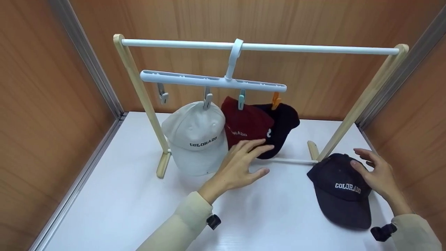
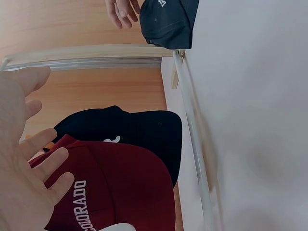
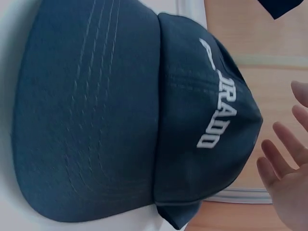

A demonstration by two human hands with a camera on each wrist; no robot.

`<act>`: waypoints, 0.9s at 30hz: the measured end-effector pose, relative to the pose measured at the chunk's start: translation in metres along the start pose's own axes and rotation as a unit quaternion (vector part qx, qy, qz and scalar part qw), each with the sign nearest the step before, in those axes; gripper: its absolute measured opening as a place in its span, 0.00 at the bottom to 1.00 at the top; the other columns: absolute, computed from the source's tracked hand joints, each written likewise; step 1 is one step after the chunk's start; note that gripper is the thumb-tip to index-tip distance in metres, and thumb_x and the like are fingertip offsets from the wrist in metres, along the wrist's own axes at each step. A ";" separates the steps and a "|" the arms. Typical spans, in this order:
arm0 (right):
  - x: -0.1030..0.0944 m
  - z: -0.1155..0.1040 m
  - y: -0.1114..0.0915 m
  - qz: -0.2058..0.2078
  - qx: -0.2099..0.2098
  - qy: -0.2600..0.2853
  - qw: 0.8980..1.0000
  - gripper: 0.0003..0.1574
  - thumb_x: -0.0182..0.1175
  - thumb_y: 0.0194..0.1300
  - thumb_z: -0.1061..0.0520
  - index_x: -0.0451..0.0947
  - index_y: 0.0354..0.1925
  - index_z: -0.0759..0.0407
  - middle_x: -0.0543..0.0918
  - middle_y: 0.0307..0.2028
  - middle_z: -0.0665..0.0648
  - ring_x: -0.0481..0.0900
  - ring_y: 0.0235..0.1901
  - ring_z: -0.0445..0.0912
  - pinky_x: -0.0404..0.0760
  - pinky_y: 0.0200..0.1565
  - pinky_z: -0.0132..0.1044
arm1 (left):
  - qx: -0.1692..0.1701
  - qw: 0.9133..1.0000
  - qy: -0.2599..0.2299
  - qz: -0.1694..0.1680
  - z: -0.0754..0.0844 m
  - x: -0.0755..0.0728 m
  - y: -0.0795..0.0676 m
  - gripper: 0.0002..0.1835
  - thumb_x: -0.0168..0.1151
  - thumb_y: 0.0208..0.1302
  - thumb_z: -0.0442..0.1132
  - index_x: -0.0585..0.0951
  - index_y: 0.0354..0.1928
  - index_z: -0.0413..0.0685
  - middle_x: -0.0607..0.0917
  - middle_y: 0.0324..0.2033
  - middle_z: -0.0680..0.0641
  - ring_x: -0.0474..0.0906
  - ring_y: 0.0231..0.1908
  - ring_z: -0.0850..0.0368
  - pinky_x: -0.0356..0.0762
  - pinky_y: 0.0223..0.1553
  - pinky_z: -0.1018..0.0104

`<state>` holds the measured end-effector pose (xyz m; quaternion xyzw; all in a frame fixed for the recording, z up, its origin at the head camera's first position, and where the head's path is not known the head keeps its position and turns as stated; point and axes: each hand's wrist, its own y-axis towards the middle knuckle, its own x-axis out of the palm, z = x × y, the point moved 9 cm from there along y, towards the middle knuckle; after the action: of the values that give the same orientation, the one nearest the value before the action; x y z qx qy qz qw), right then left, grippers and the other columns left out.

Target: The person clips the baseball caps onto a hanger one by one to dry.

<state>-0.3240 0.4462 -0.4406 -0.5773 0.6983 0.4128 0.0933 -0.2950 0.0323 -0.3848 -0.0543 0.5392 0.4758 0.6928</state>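
My left hand [image 1: 240, 164], fingers spread and slightly bent, is in front of the maroon cap [image 1: 244, 118] and holds nothing. In the left wrist view its fingers overlap that cap's left side. Beside the navy cap [image 1: 343, 191] on the table, my right hand [image 1: 378, 174] has its fingers loosely bent and parted. The right wrist view shows a gap between those fingers and the cap's crown. A white cap [image 1: 198, 136], the maroon cap and a black cap [image 1: 287, 125] hang from clips on a pale blue hanger [image 1: 188, 79]. The black cap is partly hidden behind the maroon one.
The hanger hooks over the white top bar [image 1: 313, 48] of a wooden-legged rack. A grey clip [image 1: 162, 94] at the hanger's left end carries no cap. A low white rod [image 1: 292, 161] joins the legs. Wood-grain panels [image 1: 45, 122] enclose the white table [image 1: 104, 195].
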 end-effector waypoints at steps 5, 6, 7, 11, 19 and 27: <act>-0.006 0.012 0.002 -0.011 0.009 -0.024 1.000 0.25 0.70 0.71 0.59 0.80 0.63 0.66 0.74 0.52 0.20 0.69 0.53 0.17 0.64 0.52 0.11 | 0.001 1.000 0.000 0.001 0.006 0.006 0.003 0.32 0.68 0.72 0.57 0.74 0.76 0.67 0.71 0.77 0.54 0.66 0.73 0.53 0.69 0.71 0.48; -0.006 0.015 0.003 -0.016 0.013 -0.028 0.999 0.25 0.69 0.72 0.58 0.80 0.63 0.65 0.74 0.52 0.20 0.69 0.53 0.17 0.64 0.52 0.11 | 0.002 1.000 0.000 0.002 0.007 0.007 0.004 0.32 0.67 0.72 0.57 0.74 0.76 0.67 0.71 0.76 0.54 0.66 0.73 0.53 0.69 0.71 0.48; -0.006 0.018 0.003 -0.021 0.018 -0.033 0.999 0.25 0.69 0.72 0.57 0.80 0.63 0.65 0.75 0.53 0.23 0.68 0.53 0.17 0.63 0.51 0.11 | 0.003 1.000 0.002 0.002 0.007 0.008 0.004 0.32 0.67 0.73 0.57 0.73 0.76 0.68 0.71 0.76 0.54 0.66 0.73 0.53 0.69 0.71 0.47; -0.003 0.033 0.005 -0.048 0.043 -0.057 0.996 0.26 0.65 0.76 0.54 0.79 0.65 0.65 0.85 0.57 0.51 0.64 0.51 0.15 0.63 0.50 0.16 | 0.003 1.000 0.004 -0.003 0.010 0.012 0.006 0.33 0.67 0.73 0.58 0.72 0.77 0.69 0.71 0.76 0.53 0.67 0.73 0.53 0.69 0.71 0.47; 0.017 0.058 0.005 -0.119 0.123 -0.068 0.983 0.34 0.50 0.84 0.42 0.72 0.72 0.65 0.79 0.64 0.74 0.75 0.58 0.34 0.70 0.59 0.39 | 0.004 1.000 0.015 -0.015 0.009 0.022 0.007 0.34 0.66 0.73 0.58 0.71 0.78 0.69 0.72 0.76 0.53 0.67 0.72 0.53 0.70 0.70 0.49; 0.027 0.078 -0.001 -0.177 0.201 -0.027 0.963 0.46 0.33 0.86 0.33 0.61 0.78 0.69 0.59 0.76 0.80 0.52 0.76 0.79 0.53 0.71 0.76 | -0.009 0.999 0.011 -0.030 0.005 0.032 0.007 0.33 0.66 0.73 0.59 0.71 0.78 0.71 0.71 0.77 0.55 0.67 0.72 0.54 0.68 0.72 0.50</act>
<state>-0.3583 0.4796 -0.5073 -0.6499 0.6505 0.2561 0.2982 -0.2973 0.0579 -0.4049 -0.0822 0.5404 0.4588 0.7005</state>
